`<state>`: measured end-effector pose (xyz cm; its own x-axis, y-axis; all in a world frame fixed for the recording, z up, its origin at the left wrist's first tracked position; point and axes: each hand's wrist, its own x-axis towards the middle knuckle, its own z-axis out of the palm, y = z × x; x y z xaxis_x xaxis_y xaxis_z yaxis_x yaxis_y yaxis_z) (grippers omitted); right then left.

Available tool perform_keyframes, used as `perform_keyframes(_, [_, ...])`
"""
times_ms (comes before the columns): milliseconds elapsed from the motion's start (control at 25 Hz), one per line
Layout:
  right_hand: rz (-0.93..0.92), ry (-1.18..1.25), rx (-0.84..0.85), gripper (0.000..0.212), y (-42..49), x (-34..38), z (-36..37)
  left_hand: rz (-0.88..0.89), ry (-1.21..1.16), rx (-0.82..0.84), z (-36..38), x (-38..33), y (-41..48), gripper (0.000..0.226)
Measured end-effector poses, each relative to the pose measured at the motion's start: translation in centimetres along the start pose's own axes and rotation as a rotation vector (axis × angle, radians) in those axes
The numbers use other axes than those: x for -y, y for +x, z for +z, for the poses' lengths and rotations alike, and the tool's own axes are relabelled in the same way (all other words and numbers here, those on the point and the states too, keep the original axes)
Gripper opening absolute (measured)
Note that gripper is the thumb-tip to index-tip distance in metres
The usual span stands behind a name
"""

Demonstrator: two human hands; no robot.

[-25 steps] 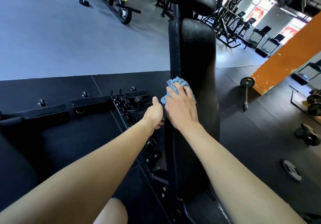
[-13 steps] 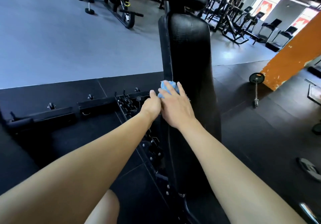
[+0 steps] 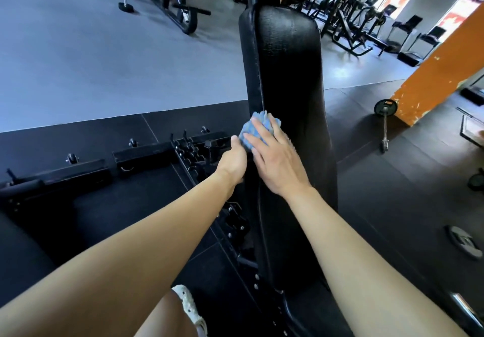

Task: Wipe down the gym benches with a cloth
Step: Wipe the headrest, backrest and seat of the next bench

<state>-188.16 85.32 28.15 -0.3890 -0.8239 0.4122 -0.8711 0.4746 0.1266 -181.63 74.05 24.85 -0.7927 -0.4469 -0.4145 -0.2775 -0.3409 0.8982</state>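
Bunched blue cloth [image 3: 252,130] pressed on black padded bench [image 3: 288,75] left edge.

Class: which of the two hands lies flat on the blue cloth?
The right hand; it presses the crumpled blue cloth against the black padded bench.
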Motion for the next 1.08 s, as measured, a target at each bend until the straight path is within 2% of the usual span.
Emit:
perform_keyframes(160, [0.304, 0.302, -0.135, 0.045, -3.6, 4.0, 2.4, 0.002, -0.042, -0.011, -0.1, 0.0, 0.3, 0.076])
perform_keyframes(200, [0.314, 0.332, -0.13, 0.046, -5.0, 4.2, 2.6, 0.0, -0.035, -0.016, 0.0, -0.1, 0.3, 0.076])
perform_keyframes(320, [0.143, 0.305, -0.079, 0.049, -5.9, 1.6, 2.0, 0.004, 0.024, -0.037, 0.6, -0.8, -0.1, 0.072])
perform_keyframes(400, [0.162, 0.26, -0.054, 0.053, -4.1, -0.7, 1.5, 0.026, 0.102, -0.05, 1.0, -1.2, -0.4, 0.075])
perform_keyframes(520, [0.502, 0.411, -0.072, 0.054, -0.6, -2.2, 1.4, 0.071, 0.202, -0.038, 1.3, -1.4, -1.6, 0.079])
perform_keyframes(600, [0.61, 0.477, -0.13, 0.055, -0.3, -0.8, 1.9, 0.116, 0.227, -0.046, 1.8, -1.9, -2.1, 0.073])
perform_keyframes(720, [0.579, 0.491, -0.138, 0.054, -3.0, 1.5, 2.6, 0.21, 0.28, -0.101, 3.2, -3.3, -1.8, 0.07])
perform_keyframes(840, [0.422, 0.419, -0.077, 0.053, -3.7, -1.9, 2.5, 0.246, 0.405, -0.209, 4.6, -4.7, -1.3, 0.066])
perform_keyframes(880, [0.432, 0.401, -0.065, 0.054, -3.1, -3.8, 2.5, 0.24, 0.476, -0.239, 5.1, -4.9, -1.2, 0.064])
perform_keyframes(1000, [0.693, 0.482, 0.006, 0.055, -1.0, -8.7, 2.5, 0.241, 0.658, -0.274, 6.3, -4.7, -0.5, 0.055])
perform_keyframes(1080, [0.812, 0.526, -0.006, 0.055, -0.2, -9.2, 2.7, 0.256, 0.777, -0.293, 6.7, -4.6, -0.2, 0.05])
